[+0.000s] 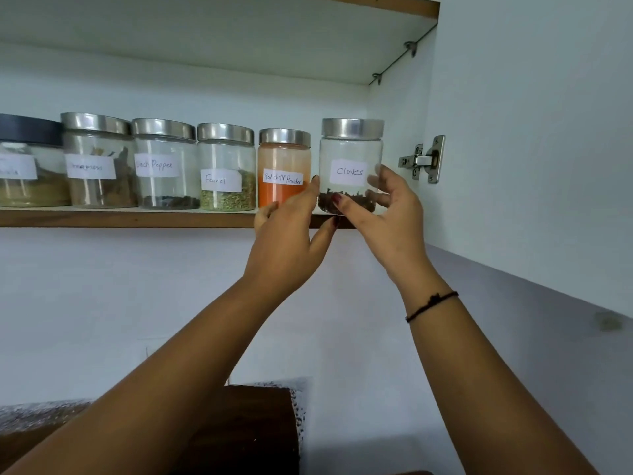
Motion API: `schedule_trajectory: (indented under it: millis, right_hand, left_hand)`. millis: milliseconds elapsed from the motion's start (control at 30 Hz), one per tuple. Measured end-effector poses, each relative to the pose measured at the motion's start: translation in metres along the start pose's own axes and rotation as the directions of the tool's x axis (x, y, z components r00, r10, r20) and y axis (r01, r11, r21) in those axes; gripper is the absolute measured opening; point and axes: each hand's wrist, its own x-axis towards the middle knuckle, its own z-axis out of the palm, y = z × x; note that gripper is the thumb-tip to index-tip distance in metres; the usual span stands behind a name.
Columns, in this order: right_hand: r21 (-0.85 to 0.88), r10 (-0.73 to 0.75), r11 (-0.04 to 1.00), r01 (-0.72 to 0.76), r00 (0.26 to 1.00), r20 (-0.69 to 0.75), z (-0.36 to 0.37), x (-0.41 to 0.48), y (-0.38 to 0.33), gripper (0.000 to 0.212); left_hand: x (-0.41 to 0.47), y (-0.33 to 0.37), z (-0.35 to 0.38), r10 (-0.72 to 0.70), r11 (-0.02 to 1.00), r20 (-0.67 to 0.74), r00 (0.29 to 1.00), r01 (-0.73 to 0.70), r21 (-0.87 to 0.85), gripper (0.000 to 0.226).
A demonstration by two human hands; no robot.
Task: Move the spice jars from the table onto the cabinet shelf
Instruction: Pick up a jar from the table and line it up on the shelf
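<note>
A glass jar labelled Cloves (pixel 350 159), with a steel lid, stands at the right end of the cabinet shelf (pixel 130 219). My right hand (pixel 383 217) grips its lower part, thumb in front and fingers round the right side. My left hand (pixel 291 231) reaches up with straight fingers, its fingertips touching the jar's left side, in front of the red chilli powder jar (pixel 282 159). Left of that stand the fennel jar (pixel 226 166), black pepper jar (pixel 164 162) and two more jars.
The cabinet's right wall carries a metal door hinge (pixel 424 160) close beside the cloves jar. A higher shelf (pixel 376 3) runs above the jars. Below, a dark wooden surface (pixel 246 426) shows between my forearms.
</note>
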Motion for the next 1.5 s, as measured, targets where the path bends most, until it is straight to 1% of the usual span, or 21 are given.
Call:
schedule_trajectory:
  millis: [67,233,367,433,567,700,733,833,933,1033,1167,1200,1267,1300,1367,1433,1500]
  right_hand:
    - [-0.052,0.001,0.999,0.0,1.0,0.015,0.003,0.007,0.007,0.074]
    - [-0.16,0.008,0.987,-0.007,1.0,0.009,0.011,0.016,0.024,0.078]
    - [-0.333,-0.01,0.943,0.022,0.999,0.037,0.015,0.02,0.028,0.08]
    - [-0.413,-0.033,0.909,0.058,0.997,0.068,0.017,0.021,0.027,0.078]
    - [-0.52,-0.067,0.847,0.107,0.993,0.095,0.017,0.022,0.025,0.077]
    - [-0.524,-0.067,0.844,0.112,0.992,0.104,0.016,0.025,0.027,0.076]
    - [-0.518,-0.064,0.848,0.11,0.992,0.106,0.015,0.025,0.029,0.079]
    - [-0.482,-0.04,0.872,0.088,0.993,0.111,0.014,0.026,0.031,0.095]
    - [-0.43,-0.028,0.901,0.066,0.995,0.093,0.012,0.026,0.033,0.099]
    - [-0.398,-0.048,0.914,0.075,0.996,0.078,0.009,0.022,0.035,0.09]
    - [-0.321,-0.086,0.94,0.114,0.991,0.098,0.003,0.014,0.035,0.077]
    - [-0.313,-0.118,0.939,0.14,0.989,0.088,0.001,0.011,0.034,0.072]
    - [-0.352,-0.238,0.908,0.229,0.971,0.017,-0.005,0.005,0.03,0.055]
    - [-0.369,-0.305,0.889,0.272,0.952,-0.032,-0.007,0.002,0.027,0.046]
    - [-0.346,-0.404,0.872,0.347,0.909,-0.107,-0.009,-0.003,0.019,0.032]
    - [-0.287,-0.456,0.866,0.41,0.882,-0.117,-0.006,-0.005,0.008,0.021]
    - [-0.247,-0.502,0.846,0.472,0.861,-0.076,0.003,-0.009,-0.004,0.019]
  left_hand:
    - [-0.003,-0.004,0.006,0.011,0.998,0.003,1.0,-0.012,0.065,0.055]
    - [-0.011,-0.014,0.016,0.099,0.978,-0.052,0.994,-0.087,0.188,0.048]
    - [-0.012,-0.011,0.023,0.087,0.977,-0.078,0.993,-0.07,0.2,0.049]
    - [-0.012,-0.009,0.025,0.093,0.975,-0.088,0.992,-0.072,0.212,0.049]
    - [-0.013,-0.006,0.025,0.098,0.974,-0.123,0.988,-0.07,0.216,0.048]
    - [-0.005,-0.007,0.021,0.104,0.983,-0.122,0.987,-0.083,0.164,0.046]
    - [-0.003,-0.007,0.02,0.097,0.985,-0.124,0.988,-0.078,0.152,0.045]
    - [0.0,-0.004,0.02,0.07,0.987,-0.124,0.99,-0.051,0.151,0.045]
    - [-0.001,-0.005,0.021,0.069,0.986,-0.125,0.99,-0.049,0.158,0.046]
    - [-0.001,-0.005,0.02,0.065,0.988,-0.125,0.99,-0.047,0.146,0.046]
    - [0.0,-0.004,0.017,0.039,0.992,-0.113,0.993,-0.025,0.125,0.046]
    - [0.0,-0.003,0.015,0.031,0.994,-0.096,0.995,-0.02,0.11,0.048]
    - [-0.001,-0.001,0.007,-0.005,0.999,-0.037,0.999,0.006,0.046,0.053]
    - [-0.003,0.0,0.001,-0.029,1.0,-0.004,1.0,0.029,-0.001,0.054]
    - [-0.007,0.0,-0.014,-0.054,0.995,0.04,0.998,0.057,-0.086,0.053]
    - [-0.011,-0.001,-0.029,-0.042,0.994,0.052,0.998,0.047,-0.097,0.048]
    - [-0.016,-0.005,-0.045,-0.024,0.997,0.017,1.0,0.026,-0.074,0.042]
